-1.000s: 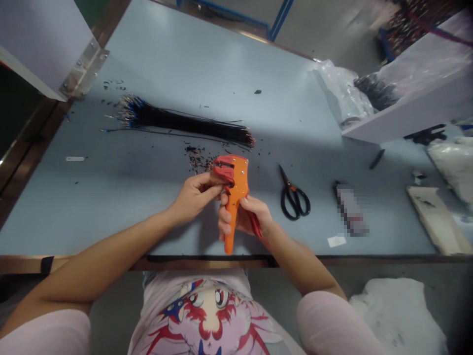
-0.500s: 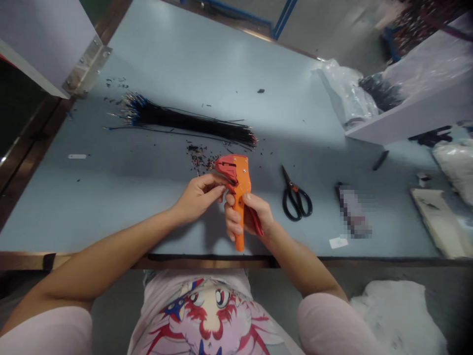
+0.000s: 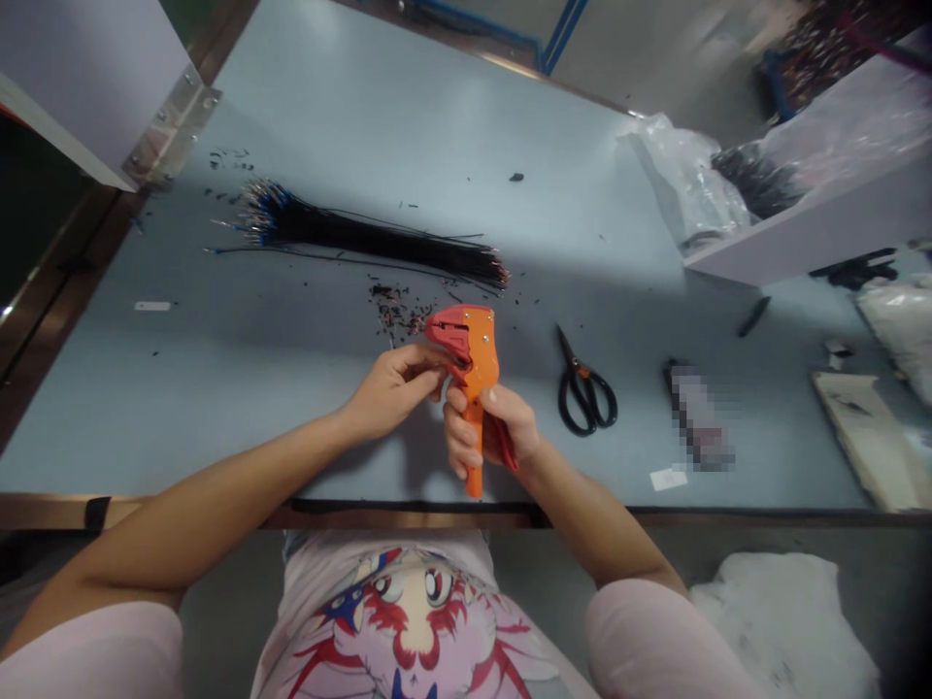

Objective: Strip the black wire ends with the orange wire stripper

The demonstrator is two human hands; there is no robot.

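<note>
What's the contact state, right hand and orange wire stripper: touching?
Touching. The head view shows the right hand wrapped around the grip of the orange wire stripper.

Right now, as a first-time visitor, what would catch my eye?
The bright orange wire stripper stands out first, held upright in the right hand, with the left hand at its red head. Behind it lies a long bundle of black wires; black-handled scissors sit to its right.
</note>
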